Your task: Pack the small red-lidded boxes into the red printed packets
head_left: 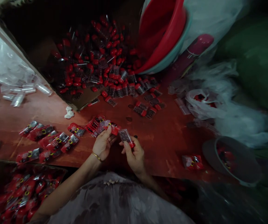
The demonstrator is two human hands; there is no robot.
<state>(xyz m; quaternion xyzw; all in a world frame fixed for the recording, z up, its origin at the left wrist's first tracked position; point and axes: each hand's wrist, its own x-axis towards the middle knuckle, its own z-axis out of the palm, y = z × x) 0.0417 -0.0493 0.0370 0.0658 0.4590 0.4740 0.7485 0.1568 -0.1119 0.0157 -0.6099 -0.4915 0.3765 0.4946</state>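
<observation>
Clear rectangular plastic case with red cap, held on the near side of the brown cardboard box
Fingers of the right hand grip its capped end, clear end jutting boxward; those of the left hand pinch a glossy red-and-black plastic packet beside it.

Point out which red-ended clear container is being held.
The container gripped by its red end in the right hand; the containers heaped beyond it are untouched.

The left hand pinches, its forearm slanting in from lower left. The right hand grips nearby, thumb uppermost.
</observation>
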